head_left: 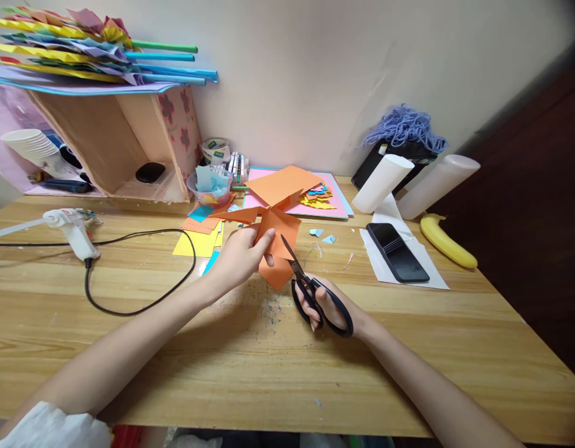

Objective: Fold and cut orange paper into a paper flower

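From the head cam: the left hand (243,254) was pinched shut on a folded orange paper (278,239), holding it just above the wooden table (287,348), near the middle. The right hand (327,308) had its fingers through the black scissors (310,292), closed around the handles, blades pointing up into the paper's lower edge. A glue gun (73,230) with its cable lay off to the left, a phone (397,252) and a banana (446,241) to the right, more coloured sheets (297,190) behind.

Glue gun (73,230), phone (397,252), banana (446,241), cups (33,149) on table (269,373).
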Available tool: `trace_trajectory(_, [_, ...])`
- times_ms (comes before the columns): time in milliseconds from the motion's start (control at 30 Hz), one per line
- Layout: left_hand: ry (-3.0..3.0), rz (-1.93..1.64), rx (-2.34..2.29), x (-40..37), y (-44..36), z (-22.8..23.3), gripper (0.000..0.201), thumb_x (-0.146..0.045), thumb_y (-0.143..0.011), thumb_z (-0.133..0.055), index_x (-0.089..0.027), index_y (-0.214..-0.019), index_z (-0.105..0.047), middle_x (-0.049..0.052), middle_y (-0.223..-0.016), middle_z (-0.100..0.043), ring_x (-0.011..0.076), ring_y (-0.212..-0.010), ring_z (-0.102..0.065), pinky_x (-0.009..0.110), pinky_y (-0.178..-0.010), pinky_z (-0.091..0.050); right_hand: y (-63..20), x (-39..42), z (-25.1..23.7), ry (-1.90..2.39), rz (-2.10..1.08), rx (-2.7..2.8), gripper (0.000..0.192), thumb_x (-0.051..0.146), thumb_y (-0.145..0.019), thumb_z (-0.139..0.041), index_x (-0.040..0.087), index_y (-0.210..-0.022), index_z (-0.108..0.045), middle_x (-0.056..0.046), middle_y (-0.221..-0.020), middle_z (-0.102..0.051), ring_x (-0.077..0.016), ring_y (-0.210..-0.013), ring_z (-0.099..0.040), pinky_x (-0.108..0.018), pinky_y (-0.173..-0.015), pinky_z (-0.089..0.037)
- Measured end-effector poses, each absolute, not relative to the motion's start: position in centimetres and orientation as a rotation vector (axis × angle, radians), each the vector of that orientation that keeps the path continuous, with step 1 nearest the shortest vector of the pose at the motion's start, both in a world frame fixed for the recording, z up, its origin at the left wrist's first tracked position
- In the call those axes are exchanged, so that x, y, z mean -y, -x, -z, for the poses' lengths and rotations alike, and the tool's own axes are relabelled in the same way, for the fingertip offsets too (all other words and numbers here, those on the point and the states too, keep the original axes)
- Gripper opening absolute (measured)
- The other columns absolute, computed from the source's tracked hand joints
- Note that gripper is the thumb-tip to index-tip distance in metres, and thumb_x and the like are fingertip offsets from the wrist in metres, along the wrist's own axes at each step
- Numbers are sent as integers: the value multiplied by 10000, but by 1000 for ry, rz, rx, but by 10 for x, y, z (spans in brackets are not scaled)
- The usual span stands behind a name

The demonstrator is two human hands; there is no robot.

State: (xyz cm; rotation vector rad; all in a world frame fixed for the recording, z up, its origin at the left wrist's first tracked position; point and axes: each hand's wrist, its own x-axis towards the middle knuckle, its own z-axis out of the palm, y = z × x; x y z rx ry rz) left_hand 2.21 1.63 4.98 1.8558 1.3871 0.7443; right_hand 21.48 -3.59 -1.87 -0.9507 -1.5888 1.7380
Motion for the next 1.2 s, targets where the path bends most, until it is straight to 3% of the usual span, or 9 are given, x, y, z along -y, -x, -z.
trace_trajectory(333, [-1790, -730, -1389, -17, -22, -55, 503, -465, -869, -390, -156, -491, -510, -9, -372, -526, 91, -364, -432, 211, -487, -365, -216, 37, 14, 1033, -1602, 1690, 629, 803, -636, -418, 182, -739, -407, 89, -449, -374, -44, -322, -330, -165, -307, -333])
trace_trajectory(600, [-1680, -736, -1255, -13, -26, -51, 433, -464, -856, -429, -158, -553, -484, 14, -490, -618, 72, -353, -442, 192, -416, -360, -214, 42, 15, 1028, -1591, 1723, 733, 857, -631, -223, 176, -813, -423, 70, -478, -396, -70, -383, -351, -203, -394, -370])
trace_trajectory(900, [-1649, -739, -1214, -16, -26, -49, 402, -446, -858, -435, -156, -582, -473, 16, -502, -617, 65, -358, -454, 176, -400, -359, -214, 38, 11, 1085, -1483, 1753, 614, 790, -665, -404, 182, -746, -422, 77, -461, -392, -63, -358, -361, -187, -371, -302])
trace_trajectory(1200, [-1526, -697, -1156, -16, -28, -45, 358, -418, -837, -486, -158, -592, -467, -11, -461, -582, 54, -348, -434, 163, -375, -325, -213, 40, 16, 1051, -1542, 1729, 662, 819, -674, -298, 181, -802, -420, 68, -473, -411, -80, -373, -397, -210, -390, -376])
